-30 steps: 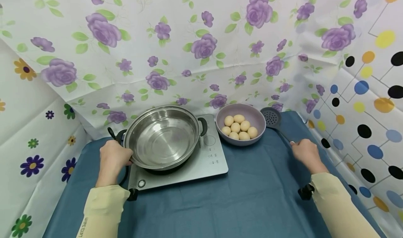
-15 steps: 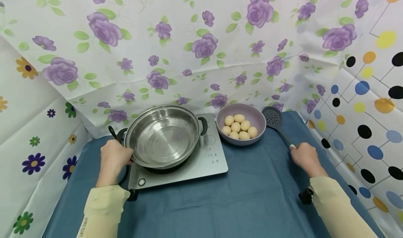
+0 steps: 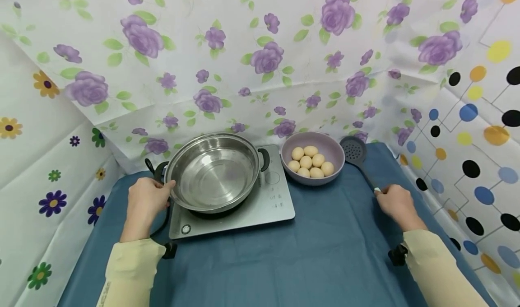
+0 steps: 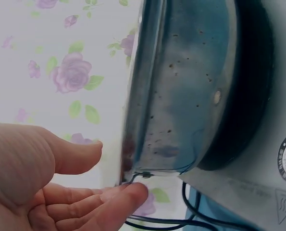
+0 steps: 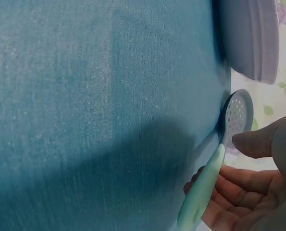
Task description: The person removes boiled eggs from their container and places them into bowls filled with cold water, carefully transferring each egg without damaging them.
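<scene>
In the head view, a wide steel pot point(image 3: 217, 174) stands on an induction cooker point(image 3: 231, 225) at the left. My left hand point(image 3: 147, 205) is at its left side by the black handle point(image 3: 160, 171). The left wrist view shows this thumb spread from loosely bent fingers point(image 4: 92, 204), close under the pot's rim. At the right, my right hand point(image 3: 399, 206) is at the pale green handle point(image 5: 203, 190) of a slotted skimmer point(image 3: 353, 151). Its fingers curl behind the handle, with the thumb point(image 5: 253, 142) raised apart. The skimmer's grey head lies beside the bowl.
A mauve bowl point(image 3: 333, 151) holding several eggs point(image 3: 306, 161) stands between the cooker and the skimmer. A black cord point(image 4: 193, 221) runs below the pot at the left. Flowered sheets point(image 3: 235, 40) hang behind the blue-covered table point(image 3: 276, 262).
My left thumb has lifted, and the left hand has loosened beside the pot's handle. The right hand stays at the skimmer's handle. The whole view has shifted slightly.
</scene>
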`<state>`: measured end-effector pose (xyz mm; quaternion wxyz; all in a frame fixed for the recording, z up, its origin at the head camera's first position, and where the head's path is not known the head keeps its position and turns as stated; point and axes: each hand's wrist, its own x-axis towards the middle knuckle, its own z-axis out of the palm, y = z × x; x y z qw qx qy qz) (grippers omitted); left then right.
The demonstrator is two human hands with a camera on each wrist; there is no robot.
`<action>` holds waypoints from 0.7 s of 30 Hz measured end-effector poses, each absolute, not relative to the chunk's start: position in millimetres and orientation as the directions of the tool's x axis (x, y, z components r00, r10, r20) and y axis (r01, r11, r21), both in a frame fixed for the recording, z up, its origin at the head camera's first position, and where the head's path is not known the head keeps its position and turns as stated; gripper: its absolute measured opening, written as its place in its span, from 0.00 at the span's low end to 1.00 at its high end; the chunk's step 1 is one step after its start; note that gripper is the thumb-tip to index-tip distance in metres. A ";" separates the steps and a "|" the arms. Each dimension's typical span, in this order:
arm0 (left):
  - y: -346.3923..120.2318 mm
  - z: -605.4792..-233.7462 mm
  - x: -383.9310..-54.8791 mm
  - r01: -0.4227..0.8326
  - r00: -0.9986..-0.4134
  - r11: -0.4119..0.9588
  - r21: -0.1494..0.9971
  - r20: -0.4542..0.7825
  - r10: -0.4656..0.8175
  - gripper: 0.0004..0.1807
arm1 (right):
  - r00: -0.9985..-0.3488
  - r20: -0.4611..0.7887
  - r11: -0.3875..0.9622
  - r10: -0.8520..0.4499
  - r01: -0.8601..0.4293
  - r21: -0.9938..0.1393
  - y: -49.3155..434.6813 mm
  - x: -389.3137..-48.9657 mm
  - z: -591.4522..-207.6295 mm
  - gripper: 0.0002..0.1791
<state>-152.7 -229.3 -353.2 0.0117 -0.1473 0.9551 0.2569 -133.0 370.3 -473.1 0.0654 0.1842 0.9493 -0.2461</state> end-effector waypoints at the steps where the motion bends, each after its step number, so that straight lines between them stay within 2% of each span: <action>1: -229.6 -350.3 -151.7 -0.275 -0.958 0.827 0.490 -0.071 -0.277 0.29 | -0.924 -0.208 0.811 0.320 0.380 -0.444 370.1 -134.1 -471.8 0.23; 5: -229.7 -337.9 -146.1 -0.229 -0.957 0.831 0.507 0.040 -0.288 0.26 | -0.932 -0.184 0.817 0.311 0.362 -0.449 371.8 -135.8 -463.9 0.28; 9: -226.3 -328.3 -138.5 -0.189 -0.944 0.827 0.530 0.135 -0.302 0.29 | -0.946 -0.125 0.828 0.298 0.322 -0.460 371.9 -126.9 -447.1 0.31; 14: -219.6 -319.2 -126.0 -0.094 -0.889 0.822 0.561 0.325 -0.323 0.30 | -0.966 0.085 0.865 0.243 0.177 -0.471 357.9 -106.0 -412.1 0.32; 17: -217.1 -316.9 -118.0 -0.007 -0.846 0.827 0.562 0.437 -0.304 0.28 | -0.957 0.201 0.881 0.211 0.096 -0.464 344.1 -92.6 -389.5 0.30; 21: -216.6 -319.9 -108.4 0.094 -0.812 0.835 0.542 0.527 -0.251 0.26 | -0.932 0.324 0.901 0.161 0.005 -0.433 329.8 -77.0 -366.8 0.25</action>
